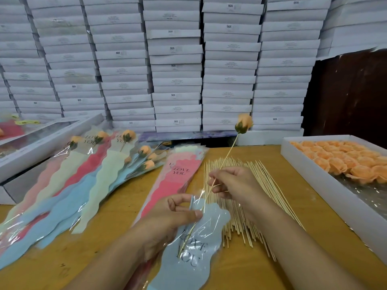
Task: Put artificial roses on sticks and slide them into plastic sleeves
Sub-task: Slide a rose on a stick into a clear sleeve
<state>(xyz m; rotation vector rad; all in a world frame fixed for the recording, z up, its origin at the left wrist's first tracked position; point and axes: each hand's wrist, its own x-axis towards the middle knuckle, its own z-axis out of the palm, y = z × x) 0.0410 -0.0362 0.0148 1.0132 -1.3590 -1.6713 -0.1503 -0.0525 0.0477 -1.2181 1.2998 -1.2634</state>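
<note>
My right hand pinches a thin wooden stick topped by an orange rose. The stick's lower end runs down inside a light blue "LOVE YOU" plastic sleeve. My left hand pinches the sleeve's clear top edge between thumb and fingers. A pile of bare sticks lies on the wooden table under my right hand. Flat pink sleeves lie stacked beside the pile.
A white tray of orange rose heads stands at the right. Several filled sleeves with roses fan out on the left. A white box sits at the far left, and stacked white boxes wall off the back.
</note>
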